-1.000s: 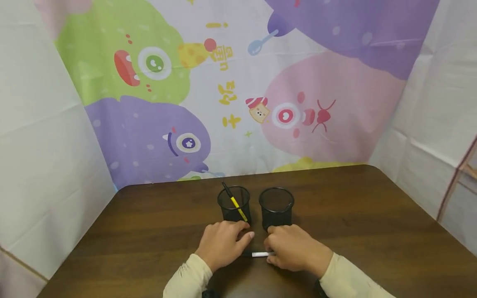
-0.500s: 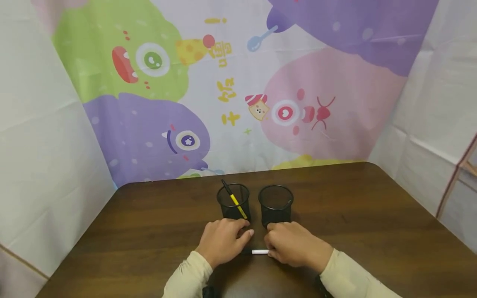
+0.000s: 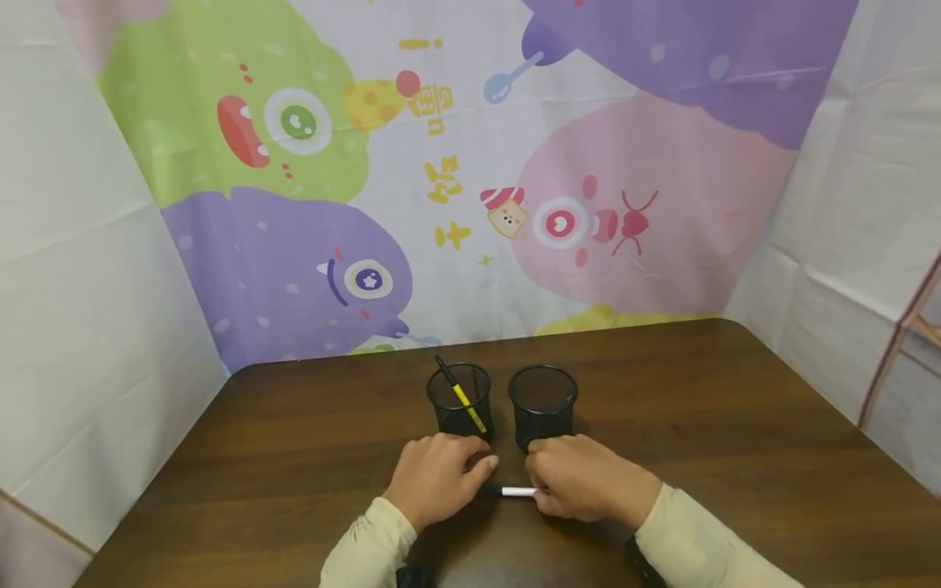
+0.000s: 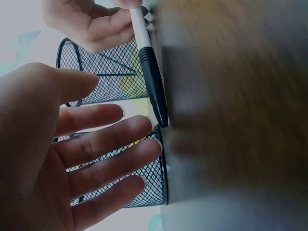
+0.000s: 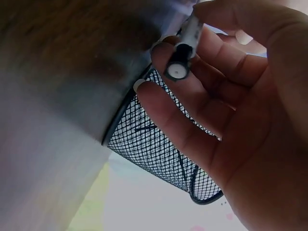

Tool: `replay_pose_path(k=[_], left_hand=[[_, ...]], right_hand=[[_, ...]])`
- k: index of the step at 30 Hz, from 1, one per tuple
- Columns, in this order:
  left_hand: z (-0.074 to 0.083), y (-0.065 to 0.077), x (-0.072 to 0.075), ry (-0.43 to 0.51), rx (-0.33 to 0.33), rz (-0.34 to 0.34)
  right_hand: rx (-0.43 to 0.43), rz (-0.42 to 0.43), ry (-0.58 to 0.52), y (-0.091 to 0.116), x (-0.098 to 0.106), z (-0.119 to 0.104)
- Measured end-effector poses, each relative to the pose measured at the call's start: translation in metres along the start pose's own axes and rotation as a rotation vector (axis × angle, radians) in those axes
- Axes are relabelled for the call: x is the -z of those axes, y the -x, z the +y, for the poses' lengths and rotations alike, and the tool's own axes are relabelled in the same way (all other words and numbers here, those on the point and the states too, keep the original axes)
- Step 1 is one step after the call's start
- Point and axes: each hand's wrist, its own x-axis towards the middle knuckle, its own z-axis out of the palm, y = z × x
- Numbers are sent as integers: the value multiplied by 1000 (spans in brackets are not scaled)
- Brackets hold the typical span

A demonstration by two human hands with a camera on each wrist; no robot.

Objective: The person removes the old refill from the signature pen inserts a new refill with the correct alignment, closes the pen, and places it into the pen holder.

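Low over the table, a white marker pen (image 3: 518, 492) with a black cap (image 4: 153, 82) is pinched between the thumb and fingers of my right hand (image 3: 588, 482). Its cap points left, toward my left hand (image 3: 441, 482), whose fingers are spread loosely and hold nothing. In the left wrist view, the cap's tip lies just beyond those fingertips. The pen's black tail end (image 5: 177, 70) faces the right wrist camera. Behind my left hand stands a black mesh pen cup (image 3: 452, 420) with a yellow and black marker (image 3: 468, 406) leaning in it.
A second black mesh cup (image 3: 542, 425) stands behind my right hand, beside the first. The brown wooden table (image 3: 309, 441) reaches back to a cartoon-printed cloth (image 3: 470, 302). White cloth walls (image 3: 95, 286) flank it on both sides.
The right hand and marker pen have shifted slightly to the right, and the right thumb has closed in on the pen. The left hand stays nearly still.
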Motion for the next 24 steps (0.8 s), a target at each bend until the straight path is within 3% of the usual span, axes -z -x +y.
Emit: replay_pose_path(k=[17,24], left_hand=[[-4,0,1,14,1,-9],[-4,0,3,44,-35,-20]], right_hand=[[-43,19,-14,6,18,5],[-24,73,1,7,25,7]])
